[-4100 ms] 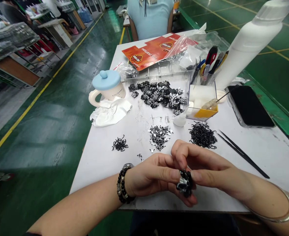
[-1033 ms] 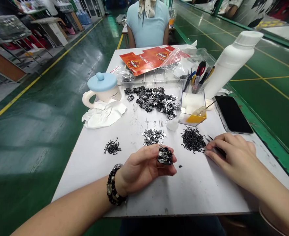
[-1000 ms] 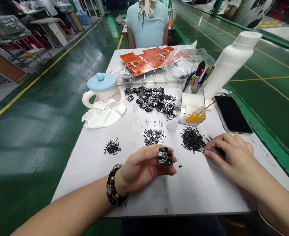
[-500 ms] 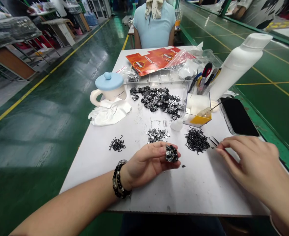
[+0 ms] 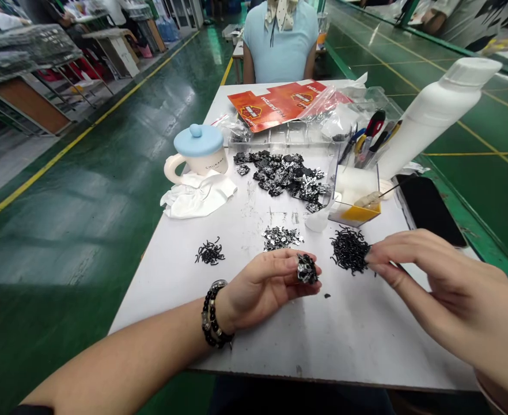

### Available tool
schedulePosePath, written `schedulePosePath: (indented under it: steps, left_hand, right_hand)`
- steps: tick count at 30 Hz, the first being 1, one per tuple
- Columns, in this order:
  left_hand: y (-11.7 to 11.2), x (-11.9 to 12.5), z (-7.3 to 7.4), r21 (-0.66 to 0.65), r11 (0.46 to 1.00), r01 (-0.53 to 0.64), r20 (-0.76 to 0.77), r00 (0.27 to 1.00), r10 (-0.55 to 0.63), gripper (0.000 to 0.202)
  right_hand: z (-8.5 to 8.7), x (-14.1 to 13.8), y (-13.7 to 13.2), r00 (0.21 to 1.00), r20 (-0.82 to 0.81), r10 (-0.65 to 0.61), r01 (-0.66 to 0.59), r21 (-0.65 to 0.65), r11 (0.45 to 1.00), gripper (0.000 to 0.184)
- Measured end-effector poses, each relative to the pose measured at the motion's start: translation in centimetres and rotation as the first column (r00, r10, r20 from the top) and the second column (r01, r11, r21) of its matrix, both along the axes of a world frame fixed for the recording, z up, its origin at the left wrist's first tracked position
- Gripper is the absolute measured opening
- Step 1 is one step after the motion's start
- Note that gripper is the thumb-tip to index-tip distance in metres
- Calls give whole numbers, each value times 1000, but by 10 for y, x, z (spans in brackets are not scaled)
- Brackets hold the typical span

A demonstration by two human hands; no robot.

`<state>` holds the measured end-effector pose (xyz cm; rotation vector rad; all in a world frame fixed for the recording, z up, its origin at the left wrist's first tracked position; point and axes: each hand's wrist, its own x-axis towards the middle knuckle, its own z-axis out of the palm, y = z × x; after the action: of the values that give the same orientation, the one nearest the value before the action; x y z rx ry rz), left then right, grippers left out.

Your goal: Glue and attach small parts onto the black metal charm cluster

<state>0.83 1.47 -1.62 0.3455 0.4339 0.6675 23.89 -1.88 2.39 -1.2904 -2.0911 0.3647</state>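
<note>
My left hand [image 5: 265,282], with beaded bracelets on its wrist, holds a small black-and-silver clip-like part [image 5: 307,269] between thumb and fingers above the table. My right hand [image 5: 444,288] is closed in a pinch at the right edge of a pile of short black curved pieces [image 5: 349,251]. Whatever its fingertips hold is hidden. Just beyond my left hand lies a heap of small silver metal pieces [image 5: 282,237]. A smaller pile of black curved pieces [image 5: 209,252] is off to the left. Farther back are many black-and-silver parts [image 5: 284,173].
A lidded mug [image 5: 200,151] stands at left behind a crumpled white tissue [image 5: 200,196]. On the right are a clear tool holder [image 5: 355,193], a tall white bottle [image 5: 439,118] and a phone [image 5: 431,207]. Another person [image 5: 280,46] sits beyond the table.
My right hand has moved left to the edge of the pile of black curved pieces. My left hand still holds the black-and-silver part, turned slightly. The whole view has shifted a little.
</note>
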Motion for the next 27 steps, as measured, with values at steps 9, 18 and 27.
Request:
schedulePosePath:
  steps: [9, 18, 27]
  left_hand:
    - [-1, 2, 2, -16, 1000, -18, -35, 999, 18, 25]
    - [-4, 3, 0, -10, 999, -46, -142, 989, 44, 25]
    - [-5, 3, 3, 52, 998, -37, -137, 990, 44, 24]
  right_hand:
    - [-18, -50, 0, 866, -500, 20, -168, -252, 953, 9]
    - [-21, -49, -1, 877, -480, 28, -184, -283, 941, 7]
    - [-25, -52, -4, 931, -356, 81, -107, -56, 993, 10]
